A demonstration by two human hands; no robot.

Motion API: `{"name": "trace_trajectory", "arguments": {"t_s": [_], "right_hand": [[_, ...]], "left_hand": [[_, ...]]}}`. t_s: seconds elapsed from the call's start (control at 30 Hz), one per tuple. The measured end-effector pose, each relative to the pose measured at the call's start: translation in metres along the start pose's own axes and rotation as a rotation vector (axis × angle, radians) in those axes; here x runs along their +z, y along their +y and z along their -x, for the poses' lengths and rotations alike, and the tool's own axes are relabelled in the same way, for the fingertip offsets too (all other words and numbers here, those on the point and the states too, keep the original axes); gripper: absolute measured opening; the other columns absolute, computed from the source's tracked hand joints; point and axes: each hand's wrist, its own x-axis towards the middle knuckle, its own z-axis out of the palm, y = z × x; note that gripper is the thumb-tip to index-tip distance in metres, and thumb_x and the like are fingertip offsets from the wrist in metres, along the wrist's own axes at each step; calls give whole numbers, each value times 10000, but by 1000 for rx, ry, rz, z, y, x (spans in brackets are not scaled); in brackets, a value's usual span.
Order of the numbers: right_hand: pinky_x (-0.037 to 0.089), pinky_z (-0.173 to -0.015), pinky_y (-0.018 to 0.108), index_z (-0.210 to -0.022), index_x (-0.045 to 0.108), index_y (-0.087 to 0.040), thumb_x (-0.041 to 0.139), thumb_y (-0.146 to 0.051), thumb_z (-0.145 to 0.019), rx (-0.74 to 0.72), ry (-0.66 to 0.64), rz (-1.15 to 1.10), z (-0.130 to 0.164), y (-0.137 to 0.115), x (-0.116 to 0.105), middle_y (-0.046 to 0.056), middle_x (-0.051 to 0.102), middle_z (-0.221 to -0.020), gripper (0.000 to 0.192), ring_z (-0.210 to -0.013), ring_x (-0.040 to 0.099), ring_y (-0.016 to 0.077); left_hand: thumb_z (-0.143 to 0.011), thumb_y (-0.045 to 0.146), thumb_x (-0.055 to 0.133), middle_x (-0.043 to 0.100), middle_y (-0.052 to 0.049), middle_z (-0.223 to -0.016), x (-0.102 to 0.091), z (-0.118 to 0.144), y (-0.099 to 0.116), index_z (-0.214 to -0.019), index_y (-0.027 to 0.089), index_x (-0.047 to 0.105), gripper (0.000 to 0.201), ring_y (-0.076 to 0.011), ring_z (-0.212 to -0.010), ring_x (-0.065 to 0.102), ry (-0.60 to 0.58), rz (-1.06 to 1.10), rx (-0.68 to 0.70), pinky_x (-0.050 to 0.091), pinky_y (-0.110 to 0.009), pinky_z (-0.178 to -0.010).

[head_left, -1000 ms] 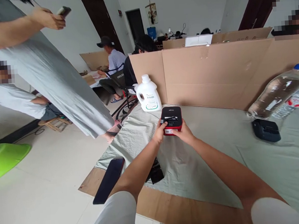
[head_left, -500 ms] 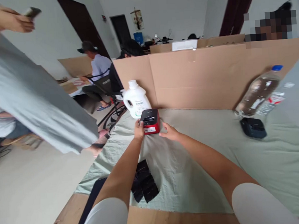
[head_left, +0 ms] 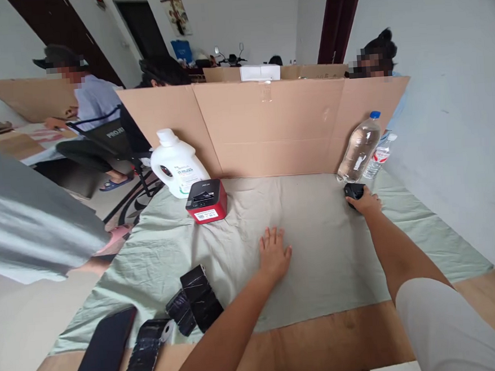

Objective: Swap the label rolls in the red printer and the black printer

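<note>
My left hand (head_left: 274, 254) lies flat on the pale green cloth (head_left: 312, 260), fingers spread, holding nothing. Out at the right, my right hand (head_left: 365, 201) grips a small black boxy device (head_left: 353, 190) by its near side, thumb on the left; the hand covers part of it. A red and black boxy device (head_left: 211, 202), like a label printer with a white sticker on its front, sits left of centre, apart from both hands. Several black-wrapped rolls (head_left: 201, 296) lie left of my left forearm.
A white jug (head_left: 178, 165) stands behind the red device. Two clear bottles, a large one (head_left: 358, 149) and a small one (head_left: 379, 158), stand at the right. A cardboard screen (head_left: 269, 127) crosses the back. A long dark flat object (head_left: 102, 354) lies front left. Other people sit beyond.
Both hands have left the red and black device, which stays beside the jug. My right hand has reached right onto the black device; my left has come down onto the cloth. The view has turned right.
</note>
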Motion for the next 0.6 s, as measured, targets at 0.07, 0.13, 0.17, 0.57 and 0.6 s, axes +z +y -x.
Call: {"name": "trace_trajectory", "arguments": {"t_s": [0.07, 0.13, 0.17, 0.57, 0.6], "right_hand": [[333, -988, 481, -1482, 275, -160, 625, -584, -747, 3, -33, -37, 3, 8, 2, 284, 414, -1354, 917, -1254, 435, 398], [344, -989, 475, -1471, 301, -154, 620, -576, -746, -10, -15, -48, 13, 9, 2, 273, 435, -1326, 897, -1243, 444, 395], [347, -995, 475, -1463, 323, -161, 623, -572, -743, -25, -9, -59, 21, 8, 2, 260, 448, -1314, 881, -1242, 444, 391], [409, -957, 504, -1339, 496, -154, 629, -542, -730, -637, -26, -218, 230, -30, 39, 195, 547, -1133, 734, -1079, 522, 335], [414, -940, 522, -1333, 495, -145, 623, -556, -734, -635, 3, -225, 244, -33, 43, 205, 539, -1131, 738, -1072, 520, 345]], "left_hand": [[-886, 387, 460, 300, -127, -1558, 7, 10, 6, -1416, 214, 433, 559, -349, -1469, 144, -82, -38, 52, 72, -569, -1168], [-890, 408, 451, 275, -120, -1569, 7, 17, 6, -1434, 214, 421, 578, -341, -1475, 122, -125, -47, 75, 35, -554, -1175], [-891, 415, 449, 269, -119, -1572, 6, 19, 6, -1438, 212, 418, 584, -338, -1477, 115, -133, -41, 77, 26, -549, -1177], [-859, 164, 410, 493, -124, -1425, -2, 24, 3, -1332, 168, 514, 484, -282, -1433, 265, -28, 145, 179, 102, -511, -1177], [-854, 148, 403, 522, -128, -1394, -3, 24, 2, -1316, 162, 526, 478, -277, -1420, 290, -13, 168, 182, 131, -507, -1172]]}}
